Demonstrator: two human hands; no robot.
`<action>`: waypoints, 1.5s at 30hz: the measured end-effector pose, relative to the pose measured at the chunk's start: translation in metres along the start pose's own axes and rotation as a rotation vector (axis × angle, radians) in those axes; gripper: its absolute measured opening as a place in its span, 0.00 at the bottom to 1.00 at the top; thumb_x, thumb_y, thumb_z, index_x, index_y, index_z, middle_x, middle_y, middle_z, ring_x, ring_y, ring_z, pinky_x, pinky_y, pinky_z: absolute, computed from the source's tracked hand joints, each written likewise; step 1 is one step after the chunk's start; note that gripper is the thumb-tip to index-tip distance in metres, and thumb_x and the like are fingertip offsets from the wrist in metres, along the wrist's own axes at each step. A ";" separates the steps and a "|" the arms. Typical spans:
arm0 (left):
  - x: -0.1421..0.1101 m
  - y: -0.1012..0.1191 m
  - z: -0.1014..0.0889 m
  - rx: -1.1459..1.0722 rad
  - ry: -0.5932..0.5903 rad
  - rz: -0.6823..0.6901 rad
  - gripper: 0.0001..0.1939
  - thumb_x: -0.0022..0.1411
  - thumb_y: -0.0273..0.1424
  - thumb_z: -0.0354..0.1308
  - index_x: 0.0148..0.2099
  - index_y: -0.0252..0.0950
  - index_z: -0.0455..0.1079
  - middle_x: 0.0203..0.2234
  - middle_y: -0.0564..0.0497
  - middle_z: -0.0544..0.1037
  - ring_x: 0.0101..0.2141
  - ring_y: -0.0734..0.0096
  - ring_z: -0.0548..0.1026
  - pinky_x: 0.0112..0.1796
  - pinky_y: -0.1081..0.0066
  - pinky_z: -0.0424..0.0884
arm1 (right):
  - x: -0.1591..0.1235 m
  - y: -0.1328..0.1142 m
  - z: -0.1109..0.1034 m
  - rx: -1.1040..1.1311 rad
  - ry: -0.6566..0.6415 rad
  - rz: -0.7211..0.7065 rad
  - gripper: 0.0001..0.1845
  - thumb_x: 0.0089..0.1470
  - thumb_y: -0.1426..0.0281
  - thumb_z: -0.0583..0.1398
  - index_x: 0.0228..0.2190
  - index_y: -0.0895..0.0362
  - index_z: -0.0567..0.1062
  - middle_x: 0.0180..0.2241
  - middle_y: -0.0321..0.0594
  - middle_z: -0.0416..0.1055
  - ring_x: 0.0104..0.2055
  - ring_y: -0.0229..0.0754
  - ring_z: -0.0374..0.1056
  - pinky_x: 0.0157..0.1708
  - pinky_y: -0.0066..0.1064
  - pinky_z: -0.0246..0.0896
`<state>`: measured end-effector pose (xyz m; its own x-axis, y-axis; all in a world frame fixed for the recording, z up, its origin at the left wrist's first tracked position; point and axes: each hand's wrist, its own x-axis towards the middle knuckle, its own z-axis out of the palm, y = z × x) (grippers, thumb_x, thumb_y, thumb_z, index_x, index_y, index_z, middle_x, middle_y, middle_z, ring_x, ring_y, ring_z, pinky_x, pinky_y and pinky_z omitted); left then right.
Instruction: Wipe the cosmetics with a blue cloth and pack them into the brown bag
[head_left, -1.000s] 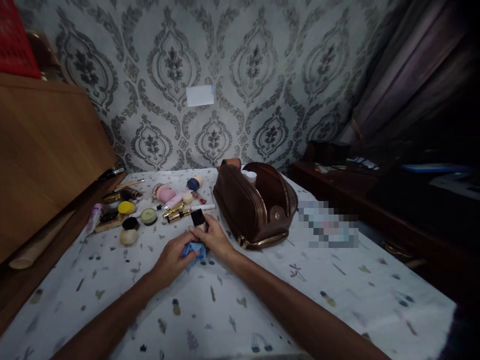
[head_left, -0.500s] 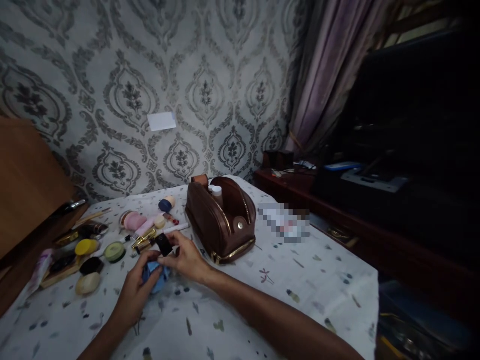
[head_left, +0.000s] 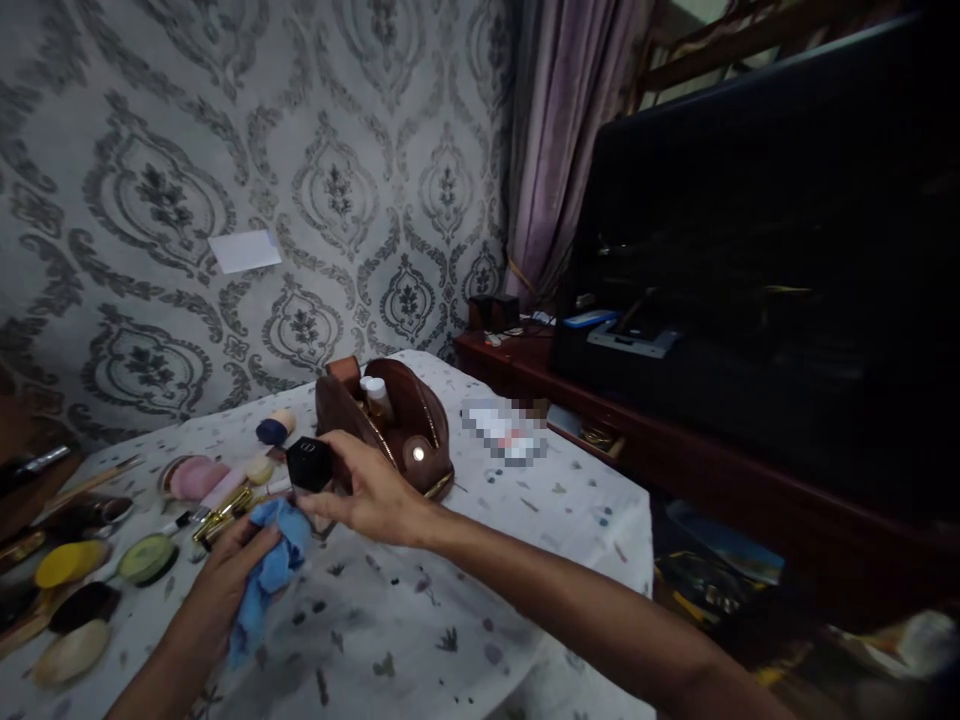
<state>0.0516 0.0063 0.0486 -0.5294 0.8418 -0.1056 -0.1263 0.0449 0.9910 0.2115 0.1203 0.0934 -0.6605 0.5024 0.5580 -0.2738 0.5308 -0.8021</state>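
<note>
My right hand grips a small black-capped bottle between thumb and fingers; its lower part shows as clear glass. In my left hand is a crumpled blue cloth, hanging down just below the bottle. Behind my right hand stands a brown makeup bag, unzipped, with white-capped containers inside. Gold tubes lie just past my left hand. Nearby are a pink sponge-like piece and a round green-topped compact.
More cosmetics spread over the left of the patterned tablecloth, including a yellow-lidded jar and a beige oval piece. A blurred-out packet lies right of the bag. A large dark screen stands on the right-hand cabinet.
The view has swung right. My right hand has lifted the bottle off the blue cloth and tilted it. The cloth now hangs loosely from my left hand.
</note>
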 end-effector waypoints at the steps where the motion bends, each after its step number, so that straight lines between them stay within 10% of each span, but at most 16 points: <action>1: -0.001 0.007 0.009 -0.034 -0.001 0.018 0.28 0.36 0.46 0.74 0.38 0.36 0.73 0.17 0.59 0.71 0.14 0.79 0.63 0.14 0.79 0.61 | 0.002 -0.004 -0.007 0.004 0.004 -0.016 0.20 0.50 0.64 0.66 0.44 0.56 0.71 0.41 0.38 0.69 0.42 0.43 0.67 0.42 0.31 0.62; 8: 0.001 0.052 0.065 -0.027 -0.098 0.121 0.27 0.38 0.46 0.73 0.35 0.34 0.72 0.13 0.60 0.66 0.13 0.82 0.60 0.13 0.81 0.57 | 0.020 -0.027 -0.065 -0.092 -0.002 -0.114 0.35 0.49 0.70 0.66 0.57 0.52 0.63 0.49 0.40 0.69 0.46 0.43 0.68 0.47 0.33 0.64; 18: 0.030 0.071 0.095 -0.071 -0.157 0.244 0.28 0.42 0.43 0.71 0.43 0.33 0.73 0.19 0.58 0.71 0.15 0.82 0.61 0.15 0.80 0.58 | 0.046 -0.042 -0.117 -0.259 -0.068 -0.168 0.25 0.50 0.73 0.63 0.51 0.55 0.69 0.39 0.36 0.70 0.41 0.41 0.67 0.42 0.33 0.64; 24: 0.046 0.065 0.080 0.503 -0.154 0.620 0.16 0.62 0.41 0.57 0.48 0.38 0.74 0.40 0.48 0.80 0.37 0.65 0.77 0.35 0.71 0.74 | 0.047 -0.030 -0.119 -0.456 0.005 -0.169 0.23 0.51 0.71 0.61 0.50 0.56 0.69 0.38 0.37 0.72 0.37 0.40 0.66 0.40 0.32 0.61; 29: 0.050 0.045 0.063 0.758 -0.264 0.922 0.14 0.67 0.34 0.51 0.50 0.39 0.74 0.52 0.45 0.77 0.54 0.60 0.73 0.56 0.63 0.66 | 0.050 -0.017 -0.121 -0.633 0.027 -0.046 0.23 0.49 0.74 0.60 0.49 0.56 0.68 0.32 0.33 0.70 0.31 0.38 0.64 0.34 0.28 0.56; 45: 0.050 0.021 0.061 0.626 -0.189 1.034 0.11 0.69 0.30 0.50 0.49 0.38 0.72 0.51 0.46 0.77 0.56 0.65 0.72 0.56 0.66 0.67 | 0.079 0.003 -0.078 -1.184 -0.299 0.408 0.23 0.55 0.83 0.57 0.53 0.66 0.64 0.46 0.59 0.74 0.51 0.56 0.72 0.43 0.38 0.66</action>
<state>0.0739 0.0821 0.0696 -0.0043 0.6965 0.7175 0.7347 -0.4845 0.4748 0.2133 0.2144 0.1515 -0.7219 0.6805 0.1259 0.6662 0.7326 -0.1396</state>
